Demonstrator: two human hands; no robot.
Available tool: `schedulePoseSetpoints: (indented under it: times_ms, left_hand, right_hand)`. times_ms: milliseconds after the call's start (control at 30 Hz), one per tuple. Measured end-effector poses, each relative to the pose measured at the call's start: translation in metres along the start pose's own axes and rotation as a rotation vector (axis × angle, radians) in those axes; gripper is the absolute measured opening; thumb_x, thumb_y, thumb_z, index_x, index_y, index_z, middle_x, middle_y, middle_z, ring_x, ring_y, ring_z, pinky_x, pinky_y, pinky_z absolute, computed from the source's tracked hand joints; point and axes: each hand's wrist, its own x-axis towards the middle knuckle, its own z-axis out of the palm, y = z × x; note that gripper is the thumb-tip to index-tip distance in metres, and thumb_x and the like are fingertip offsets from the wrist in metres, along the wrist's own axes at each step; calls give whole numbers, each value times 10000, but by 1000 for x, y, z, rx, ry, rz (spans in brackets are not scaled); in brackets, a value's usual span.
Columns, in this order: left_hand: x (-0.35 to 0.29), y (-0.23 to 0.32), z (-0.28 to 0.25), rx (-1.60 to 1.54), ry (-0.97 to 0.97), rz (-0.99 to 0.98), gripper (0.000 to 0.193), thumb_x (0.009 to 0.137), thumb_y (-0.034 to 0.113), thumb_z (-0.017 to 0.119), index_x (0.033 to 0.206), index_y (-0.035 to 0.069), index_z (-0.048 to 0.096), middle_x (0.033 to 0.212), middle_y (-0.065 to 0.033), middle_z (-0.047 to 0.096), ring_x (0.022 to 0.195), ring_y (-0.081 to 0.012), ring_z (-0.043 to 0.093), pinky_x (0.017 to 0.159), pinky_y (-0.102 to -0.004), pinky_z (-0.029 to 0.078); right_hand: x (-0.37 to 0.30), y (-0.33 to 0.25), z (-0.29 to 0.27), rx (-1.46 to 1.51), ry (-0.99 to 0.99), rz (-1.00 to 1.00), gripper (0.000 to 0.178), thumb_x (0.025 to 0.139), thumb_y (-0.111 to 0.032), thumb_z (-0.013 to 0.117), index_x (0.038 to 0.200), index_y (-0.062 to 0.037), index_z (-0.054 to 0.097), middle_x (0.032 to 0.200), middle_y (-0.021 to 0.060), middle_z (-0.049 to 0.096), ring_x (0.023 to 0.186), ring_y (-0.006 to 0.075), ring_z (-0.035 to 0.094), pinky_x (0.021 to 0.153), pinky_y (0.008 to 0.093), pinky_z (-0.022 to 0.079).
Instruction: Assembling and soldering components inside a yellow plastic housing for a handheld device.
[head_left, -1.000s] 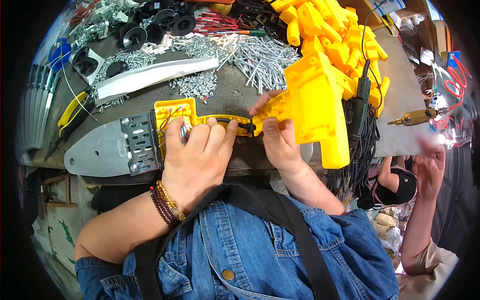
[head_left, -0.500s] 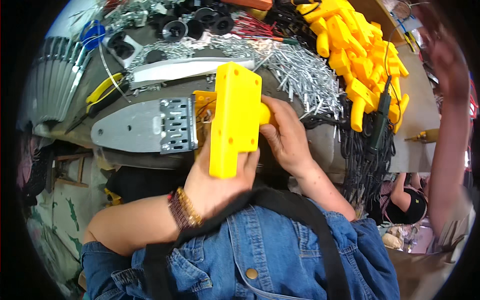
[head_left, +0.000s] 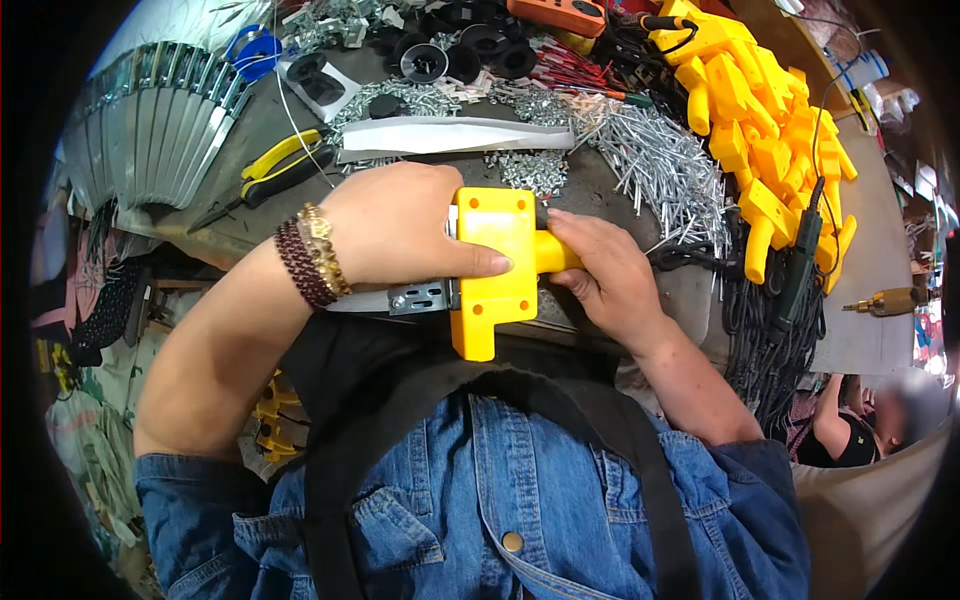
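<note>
Between my hands is a yellow plastic tool housing, its flat face with corner holes turned up. My left hand is closed over its left side, the thumb pressed on the yellow face. My right hand is wrapped round the short yellow handle on the right side. A slotted grey metal plate sticks out to the left of the housing, mostly hidden under my left hand and forearm. Behind my hands lies a long white strip on the bench.
Long screws are heaped beyond my right hand. Yellow housings are piled at the far right, beside black cables and a dark green-handled tool. Yellow-black pliers, metal plates and a blue spool lie left. Another person sits at right.
My left hand has gone from beneath the housing to its upper left side, thumb on top. My right hand stays on the handle. A nearby person's raised arm has left the right side.
</note>
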Motion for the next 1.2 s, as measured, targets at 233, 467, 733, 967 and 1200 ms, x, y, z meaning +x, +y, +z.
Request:
schedulePoseSetpoints:
  times_ms: [233,467,733,967,1200]
  left_hand:
    - [8,-11,6,-237,-203,-81,702,756,496,797,1146,-66,637,979,-190,701,929,-262,679,841,-349,513]
    - [-23,-12,22,-26,263,313,1025,602,475,876,1423,38,444,1463,-210,437,1306,-395,468,1080,-459,389]
    - [-34,11,34,77,212,401,1190,479,424,928,1492,83,405,1529,-276,328,1347,-477,394,1121,-509,316]
    - [-32,4,39,14,237,402,1131,497,443,888,1476,95,441,1523,-293,328,1354,-475,388,1133,-501,300]
    - [-34,4,38,-44,220,387,1104,493,404,922,1468,167,461,1489,-306,335,1332,-485,383,1118,-527,305]
  right_hand:
    - [14,-16,-5,-113,-47,82,545,763,-307,776,1229,-83,601,1135,69,663,1046,274,616,883,398,435]
    - [21,-14,-11,-12,-24,161,462,762,-298,777,1166,-108,662,1103,75,684,1033,278,621,867,399,445]
    - [24,-12,-8,41,-32,205,464,719,-253,787,1143,-105,671,1084,81,692,1015,296,627,870,428,473]
    - [24,-13,-4,-47,20,183,444,706,-240,790,1115,-109,677,1044,51,698,988,254,637,839,405,466]
    - [25,-17,-5,-52,15,149,469,716,-198,787,1162,-116,670,1074,89,697,993,290,648,838,403,495]
